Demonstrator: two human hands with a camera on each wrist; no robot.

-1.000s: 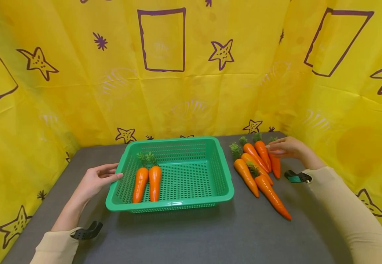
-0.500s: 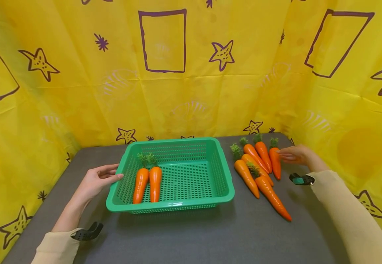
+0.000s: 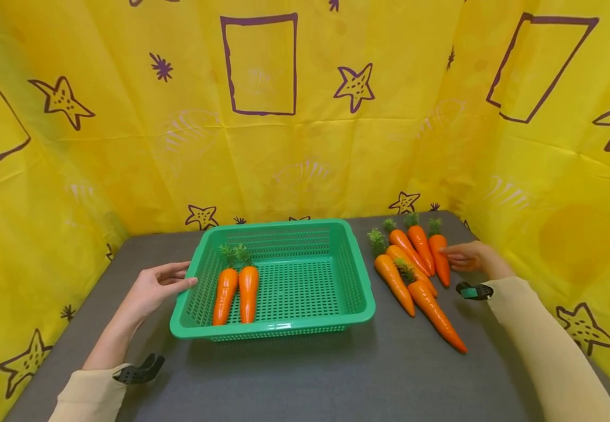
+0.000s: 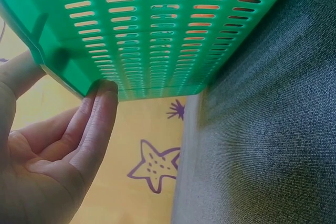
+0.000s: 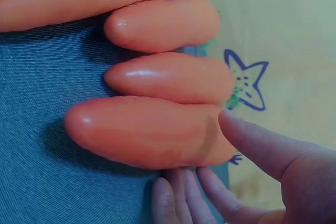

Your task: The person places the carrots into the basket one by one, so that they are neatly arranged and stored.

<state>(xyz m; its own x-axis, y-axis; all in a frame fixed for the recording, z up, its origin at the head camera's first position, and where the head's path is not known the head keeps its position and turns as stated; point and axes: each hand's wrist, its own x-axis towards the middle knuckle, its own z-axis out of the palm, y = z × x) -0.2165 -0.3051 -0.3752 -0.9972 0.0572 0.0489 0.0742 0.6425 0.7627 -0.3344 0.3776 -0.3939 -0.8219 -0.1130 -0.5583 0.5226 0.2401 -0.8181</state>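
Observation:
My left hand point(image 3: 149, 291) holds the left rim of a green plastic basket point(image 3: 278, 327), thumb over the rim and fingers against its outer wall. Two orange carrots point(image 3: 249, 293) with leafy green tops lie side by side at the left inside it. On the right, my right hand point(image 3: 470, 259) is at the rightmost carrot point(image 3: 439, 258) of a group lying on the table. In the right wrist view, my thumb point(image 5: 247, 135) touches this carrot's upper end while the other fingertips are at its near side, partly hidden by it.
Several more carrots, including a long one point(image 3: 436, 313) nearest the front, lie close together right of the basket on the grey table point(image 3: 283, 381). A yellow patterned curtain point(image 3: 305, 152) stands round the back and sides.
My right hand has moved off the top of the rightmost carrot to its right side, then slightly nearer. That carrot has shifted slightly, its top leftward. The left hand and basket stay put.

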